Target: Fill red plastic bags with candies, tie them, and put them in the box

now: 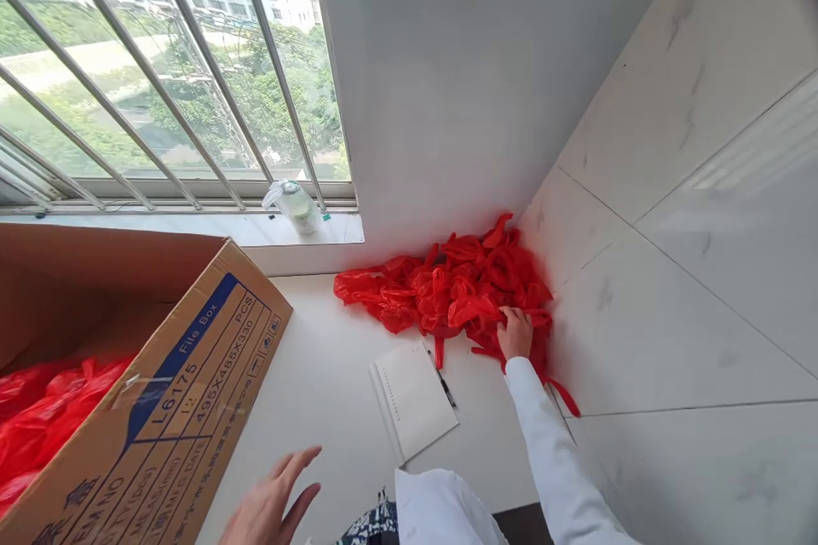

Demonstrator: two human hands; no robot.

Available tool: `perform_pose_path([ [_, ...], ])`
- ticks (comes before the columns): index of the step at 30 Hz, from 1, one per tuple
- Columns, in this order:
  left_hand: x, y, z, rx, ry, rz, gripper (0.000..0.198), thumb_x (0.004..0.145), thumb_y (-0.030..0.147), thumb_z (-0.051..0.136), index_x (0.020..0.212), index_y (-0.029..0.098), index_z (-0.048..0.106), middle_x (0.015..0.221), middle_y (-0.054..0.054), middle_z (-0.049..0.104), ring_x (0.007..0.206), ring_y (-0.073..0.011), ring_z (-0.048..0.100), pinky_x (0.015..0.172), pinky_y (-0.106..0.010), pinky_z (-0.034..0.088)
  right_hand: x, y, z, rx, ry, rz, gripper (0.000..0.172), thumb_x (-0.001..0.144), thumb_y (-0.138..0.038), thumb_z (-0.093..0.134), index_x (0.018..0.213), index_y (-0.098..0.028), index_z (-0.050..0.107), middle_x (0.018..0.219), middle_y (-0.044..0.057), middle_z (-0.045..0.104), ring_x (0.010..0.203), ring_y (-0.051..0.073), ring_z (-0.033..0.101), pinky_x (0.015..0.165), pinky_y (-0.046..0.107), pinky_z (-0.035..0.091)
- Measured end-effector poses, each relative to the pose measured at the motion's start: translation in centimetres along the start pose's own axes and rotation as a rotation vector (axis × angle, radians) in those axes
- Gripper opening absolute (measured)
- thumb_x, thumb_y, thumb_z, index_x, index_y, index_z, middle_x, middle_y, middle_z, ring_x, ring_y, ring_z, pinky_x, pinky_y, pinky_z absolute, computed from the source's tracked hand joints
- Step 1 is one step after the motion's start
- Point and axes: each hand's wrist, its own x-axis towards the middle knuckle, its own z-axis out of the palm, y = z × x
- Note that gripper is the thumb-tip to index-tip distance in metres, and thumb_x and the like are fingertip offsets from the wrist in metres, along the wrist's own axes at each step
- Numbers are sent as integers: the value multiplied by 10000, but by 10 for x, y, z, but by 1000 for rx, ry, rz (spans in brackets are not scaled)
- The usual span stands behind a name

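A heap of red plastic bags (440,289) lies in the corner where the two walls meet. My right hand (515,334) reaches into the heap's right side, its fingers curled on the red plastic of one bag. Fingers apart and holding nothing, my left hand (274,498) hovers low over the white surface, to the right of a cardboard box (210,375). Inside that box more red plastic bags (57,417) can be seen. Between my hands is an open notebook (415,400), with a black pen (447,387) along its right edge.
A barred window (192,68) opens at the upper left. On its sill (249,230) stands a clear plastic cup in a bag (297,206). A tiled wall (690,272) bounds the right side, and a plain wall (460,85) rises behind the heap.
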Motion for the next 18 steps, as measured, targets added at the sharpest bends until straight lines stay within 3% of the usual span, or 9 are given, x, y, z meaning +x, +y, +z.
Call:
perform_pose_path([
  [4, 32, 27, 1, 42, -140, 30, 263, 846, 281, 459, 1081, 300, 576, 1086, -19, 662, 948, -178, 643, 809, -286, 507, -62, -12, -13, 195, -157, -181, 436, 711, -76, 394, 1049, -213, 633, 1074, 65, 587, 981, 234, 468, 901, 346, 366],
  [8, 54, 34, 12, 120, -229, 20, 247, 858, 184, 450, 1064, 245, 572, 1080, -38, 640, 953, -179, 625, 818, -295, 477, -137, -65, -3, 367, -383, -301, 460, 702, -38, 375, 986, -246, 672, 1046, 60, 590, 984, 236, 481, 918, 367, 391],
  [13, 54, 9, 33, 84, -254, 40, 386, 775, 94, 522, 1124, 256, 540, 1151, -35, 571, 983, -164, 597, 823, -266, 465, -209, -158, 14, 533, -477, -532, 356, 797, -83, 427, 952, -276, 683, 1055, 59, 562, 1010, 222, 475, 866, 347, 440],
  [18, 42, -40, 50, 62, -209, -41, 560, 723, 73, 542, 1248, 234, 428, 1168, -56, 553, 1085, -179, 535, 885, -272, 443, -240, -221, 47, 559, -418, -618, 361, 838, -91, 394, 1069, -251, 619, 1140, 56, 521, 1066, 187, 451, 930, 317, 409],
])
